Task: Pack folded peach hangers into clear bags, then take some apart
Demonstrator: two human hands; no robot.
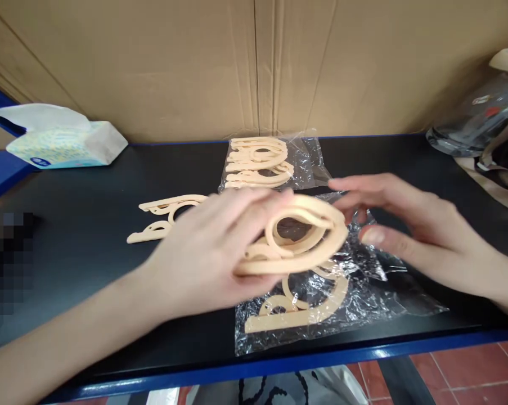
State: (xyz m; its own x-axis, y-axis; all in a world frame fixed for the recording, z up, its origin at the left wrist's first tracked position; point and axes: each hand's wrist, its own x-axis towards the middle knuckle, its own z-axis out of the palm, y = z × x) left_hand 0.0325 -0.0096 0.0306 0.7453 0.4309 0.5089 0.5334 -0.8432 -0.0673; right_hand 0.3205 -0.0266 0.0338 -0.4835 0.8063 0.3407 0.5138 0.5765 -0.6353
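Observation:
My left hand [220, 247] is closed around a beige plastic folding hanger [304, 261], lifted over the table with its rounded end pointing right. Whether more than one hanger is stacked in that grip I cannot tell. Just right of the rounded end, my right hand [409, 225] has its thumb and fingers apart and holds nothing. Beneath the held piece, a clear plastic bag [376, 304] lies crinkled with another beige hanger [296, 320] in it. A loose hanger [152, 232] rests on the table, partly hidden behind my left hand.
At the back, a second clear bag [306, 163] contains several beige hangers [257, 163]. A tissue pack [68, 143] stands back left on the black table [80, 225]. A clear jug [468, 118] and a strap [490, 185] are at the right. Cardboard [152, 67] walls the rear.

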